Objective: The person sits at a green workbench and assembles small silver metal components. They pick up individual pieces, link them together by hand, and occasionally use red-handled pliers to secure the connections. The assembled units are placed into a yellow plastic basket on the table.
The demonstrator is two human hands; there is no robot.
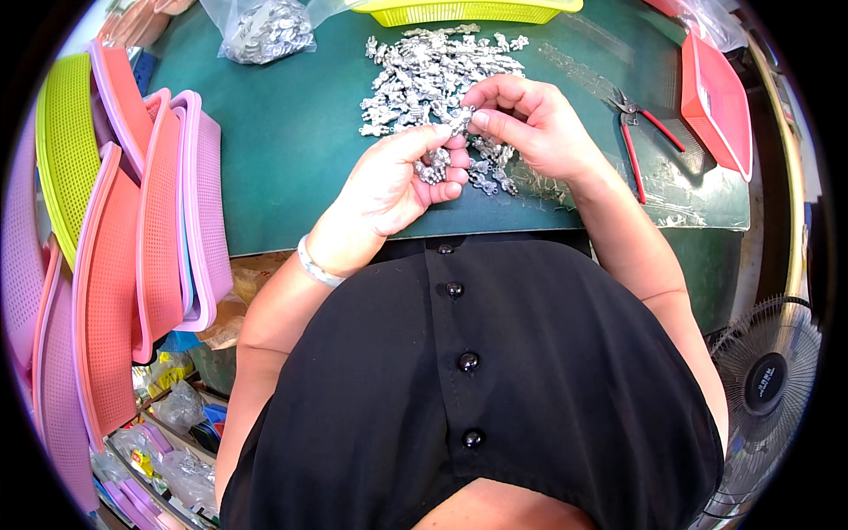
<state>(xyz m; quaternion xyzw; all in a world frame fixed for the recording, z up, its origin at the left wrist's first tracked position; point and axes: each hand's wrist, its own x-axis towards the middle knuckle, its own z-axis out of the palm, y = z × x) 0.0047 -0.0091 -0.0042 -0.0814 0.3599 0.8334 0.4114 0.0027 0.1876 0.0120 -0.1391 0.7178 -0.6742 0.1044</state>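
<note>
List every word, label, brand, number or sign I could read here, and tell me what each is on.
None that I can quote.
Round fan hub: pale marks on black, too small to read reliably.
Yellow packaging at lower left: too small and blurred to read.
Silver pieces: no readable lettering.
Red-handled pliers: no readable lettering.

A head-worn fisheye looks down from close above the black shirt toward the green table.
</note>
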